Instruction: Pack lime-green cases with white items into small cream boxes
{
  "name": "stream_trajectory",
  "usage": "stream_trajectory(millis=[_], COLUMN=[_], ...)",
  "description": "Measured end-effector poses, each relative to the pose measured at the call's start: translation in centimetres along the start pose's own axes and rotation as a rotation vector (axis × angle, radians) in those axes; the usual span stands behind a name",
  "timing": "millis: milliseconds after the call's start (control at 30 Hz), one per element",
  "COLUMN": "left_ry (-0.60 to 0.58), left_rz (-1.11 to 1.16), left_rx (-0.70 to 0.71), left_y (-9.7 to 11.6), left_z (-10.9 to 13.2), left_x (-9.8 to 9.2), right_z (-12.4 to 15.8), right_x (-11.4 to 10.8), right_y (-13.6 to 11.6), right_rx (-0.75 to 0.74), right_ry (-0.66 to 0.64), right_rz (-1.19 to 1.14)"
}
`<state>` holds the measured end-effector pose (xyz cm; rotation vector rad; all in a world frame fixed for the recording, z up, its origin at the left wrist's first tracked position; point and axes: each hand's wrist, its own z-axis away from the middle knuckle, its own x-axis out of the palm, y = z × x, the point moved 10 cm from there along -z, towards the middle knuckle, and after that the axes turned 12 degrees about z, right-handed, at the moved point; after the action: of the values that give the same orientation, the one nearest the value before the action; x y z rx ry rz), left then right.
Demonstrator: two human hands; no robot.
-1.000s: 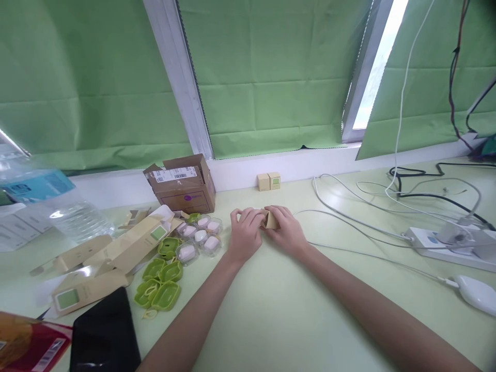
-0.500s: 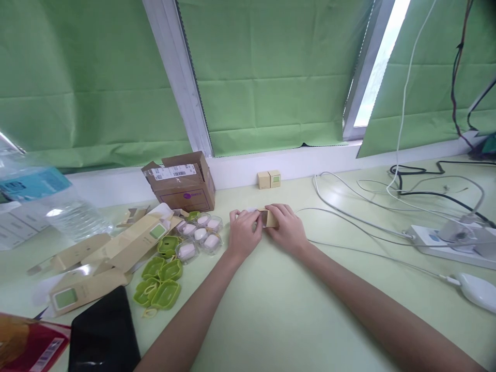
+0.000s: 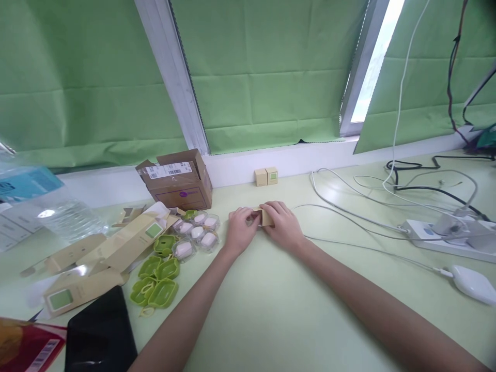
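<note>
Both hands meet around a small tan cardboard box (image 3: 266, 218) on the table. My right hand (image 3: 285, 223) is closed round the box's right side. My left hand (image 3: 241, 230) is closed at the box's left end, which looks open and dark inside, with thumb and fingertips at its edge and flap. Whether anything else is between those fingertips is hidden. Behind them, two similar small boxes (image 3: 266, 176) stand side by side against the wall ledge, one with a green square on its face.
Left of my hands lie clear plastic cases with white contents (image 3: 198, 232), green silicone cases (image 3: 163, 293), opened cartons (image 3: 134, 240), a brown shipping box (image 3: 182, 181), a water bottle (image 3: 73, 219) and a black tablet-like slab (image 3: 101, 333). Cables, a power strip (image 3: 445, 235) and a white charger-like device (image 3: 473, 284) are on the right.
The view has shifted slightly. My left fingertips have moved a little at the box's open end, and the white bit seen beside them no longer shows. The right hand keeps its hold.
</note>
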<state>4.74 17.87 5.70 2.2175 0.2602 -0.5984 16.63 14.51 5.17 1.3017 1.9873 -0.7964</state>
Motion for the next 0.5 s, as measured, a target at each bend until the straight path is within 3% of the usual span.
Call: stream_trajectory(millis=[167,333,433,500], left_ry=[0.291,0.606,0.623,0.554], left_rz=[0.370,0.770,0.893,0.895], left_rx=[-0.038,-0.239,-0.375,-0.435], left_y=[-1.1,-5.4,-7.3,-7.6], left_z=[0.5,1.6,1.7,1.5], left_x=[-2.8,-4.6,-4.0,-3.2], right_z=[0.0,0.5,1.2,1.4], right_x=[-0.7,-1.3,-0.8,-0.3], right_y=[1.5,3.5,5.7,6.4], right_rx=[0.152,0.353,0.552,0.608], right_ry=[0.045,0.079,0.061,0.035], right_rz=[-0.040,-0.084,-0.162,-0.159])
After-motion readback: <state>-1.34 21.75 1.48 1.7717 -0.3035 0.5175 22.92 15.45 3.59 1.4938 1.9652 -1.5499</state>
